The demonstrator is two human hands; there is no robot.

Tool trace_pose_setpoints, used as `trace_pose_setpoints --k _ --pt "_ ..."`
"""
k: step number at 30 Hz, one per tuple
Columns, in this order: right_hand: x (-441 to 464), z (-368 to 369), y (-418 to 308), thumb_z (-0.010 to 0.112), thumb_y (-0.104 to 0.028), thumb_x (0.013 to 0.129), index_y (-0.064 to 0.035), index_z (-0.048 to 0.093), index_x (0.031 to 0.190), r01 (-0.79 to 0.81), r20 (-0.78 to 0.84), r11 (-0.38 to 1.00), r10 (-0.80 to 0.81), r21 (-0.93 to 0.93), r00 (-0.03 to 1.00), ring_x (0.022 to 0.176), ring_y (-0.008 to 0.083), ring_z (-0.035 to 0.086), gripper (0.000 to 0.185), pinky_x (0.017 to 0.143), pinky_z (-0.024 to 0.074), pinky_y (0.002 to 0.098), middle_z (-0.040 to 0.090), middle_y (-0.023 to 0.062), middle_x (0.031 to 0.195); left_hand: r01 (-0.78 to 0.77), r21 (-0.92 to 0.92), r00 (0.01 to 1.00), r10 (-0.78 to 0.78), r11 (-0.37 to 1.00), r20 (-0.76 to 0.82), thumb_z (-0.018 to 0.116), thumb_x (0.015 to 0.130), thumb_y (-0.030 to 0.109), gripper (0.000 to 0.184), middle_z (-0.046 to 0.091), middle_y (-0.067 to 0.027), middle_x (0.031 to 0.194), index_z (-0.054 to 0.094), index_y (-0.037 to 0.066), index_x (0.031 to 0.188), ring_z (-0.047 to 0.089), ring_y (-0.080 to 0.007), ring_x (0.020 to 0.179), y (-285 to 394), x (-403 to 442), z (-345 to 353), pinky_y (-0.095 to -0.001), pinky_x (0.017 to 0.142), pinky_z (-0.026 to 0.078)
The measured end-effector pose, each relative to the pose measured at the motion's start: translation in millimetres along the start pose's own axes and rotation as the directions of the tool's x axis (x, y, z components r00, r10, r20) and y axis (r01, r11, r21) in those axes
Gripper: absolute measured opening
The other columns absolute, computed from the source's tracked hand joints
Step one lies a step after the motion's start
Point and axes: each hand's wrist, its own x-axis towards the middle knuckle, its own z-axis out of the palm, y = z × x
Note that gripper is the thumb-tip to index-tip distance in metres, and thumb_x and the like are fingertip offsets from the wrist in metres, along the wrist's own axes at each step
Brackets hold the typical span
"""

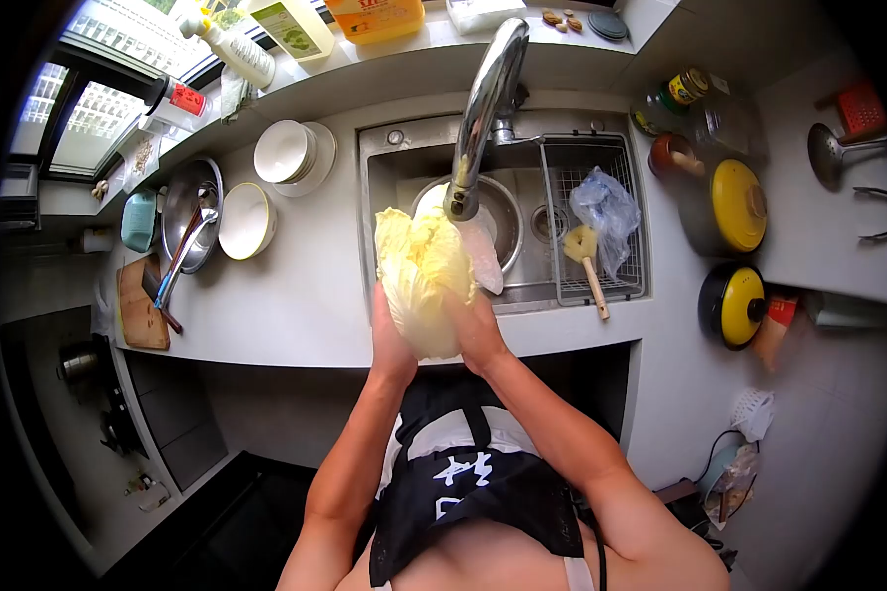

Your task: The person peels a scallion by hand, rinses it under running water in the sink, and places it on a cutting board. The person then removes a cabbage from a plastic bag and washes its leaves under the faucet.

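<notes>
A pale yellow napa cabbage [422, 281] is held between my two hands over the front edge of the sink [375, 148]. My left hand [392, 340] wraps its left side, and my right hand [478, 330] grips its lower right. Above the leafy end hangs the chrome faucet [488, 108]; whether water runs is hard to tell. Behind the cabbage a metal basin [508, 212] sits in the sink, partly hidden. A pinkish-white cloth-like piece [483, 258] lies over its near edge.
A wire rack [567, 281] on the sink's right holds a crumpled plastic bag [606, 212] and a wooden-handled brush [591, 271]. To the left stand bowls [286, 151], a steel bowl [177, 212] with utensils, and a cutting board [140, 305]. Yellow-lidded pots [737, 207] stand right.
</notes>
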Motion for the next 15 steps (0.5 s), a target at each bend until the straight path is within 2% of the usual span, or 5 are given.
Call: trace_pose_setpoints --k 4,7,9,12,15 --pt "9 -18 32 0.053 -0.028 0.101 0.0013 0.050 0.136 -0.252 -0.042 0.962 0.258 0.100 0.965 0.111 0.0165 0.057 0.045 0.094 0.0470 0.0306 0.059 0.0090 0.125 0.132 -0.037 0.991 -0.131 0.991 0.010 0.038 0.106 0.031 0.040 0.056 -0.0113 0.132 0.043 0.007 0.138 0.057 -0.0213 0.119 -22 5 -29 -0.0376 0.101 0.047" --pt "1 3 30 0.052 -0.027 0.101 0.0013 0.045 0.139 -0.057 -0.033 0.996 0.059 0.066 0.998 0.113 0.0184 0.057 0.048 0.095 0.0463 0.0325 0.058 0.0103 0.128 0.065 -0.075 0.997 -0.069 0.995 -0.047 0.038 0.106 0.030 0.037 0.058 -0.0095 0.128 0.046 0.007 0.133 0.059 -0.0201 0.114 10 -8 -11 -0.0362 0.098 0.049" --pt "9 5 37 0.051 -0.025 0.101 0.0011 0.042 0.143 -0.299 -0.124 0.954 0.300 0.029 0.946 0.121 0.0204 0.054 0.051 0.101 0.0436 0.0333 0.054 0.0112 0.135 0.150 -0.088 0.987 -0.144 0.985 0.071 0.032 0.107 0.033 0.043 0.058 -0.0098 0.130 0.047 0.005 0.137 0.058 -0.0196 0.117 -4 1 -43 -0.0338 0.100 0.047" --pt "2 41 44 0.051 -0.027 0.100 -0.0001 0.040 0.143 -0.048 0.014 0.998 0.049 -0.047 0.999 0.125 0.0233 0.052 0.052 0.104 0.0423 0.0364 0.051 0.0125 0.139 0.014 -0.248 0.997 -0.034 0.969 -0.075 0.028 0.108 0.034 0.045 0.059 -0.0097 0.129 0.048 0.004 0.136 0.058 -0.0187 0.117 6 -1 -59 -0.0333 0.100 0.047" --pt "16 68 80 0.052 -0.029 0.099 -0.0011 0.039 0.143 -0.225 -0.050 0.965 0.221 -0.134 0.974 0.123 0.0248 0.053 0.054 0.103 0.0438 0.0387 0.051 0.0123 0.138 -0.007 -0.182 0.996 -0.009 0.983 -0.086 0.025 0.108 0.036 0.050 0.054 -0.0096 0.137 0.041 0.005 0.143 0.055 -0.0190 0.122 -8 3 -121 -0.0330 0.104 0.044"
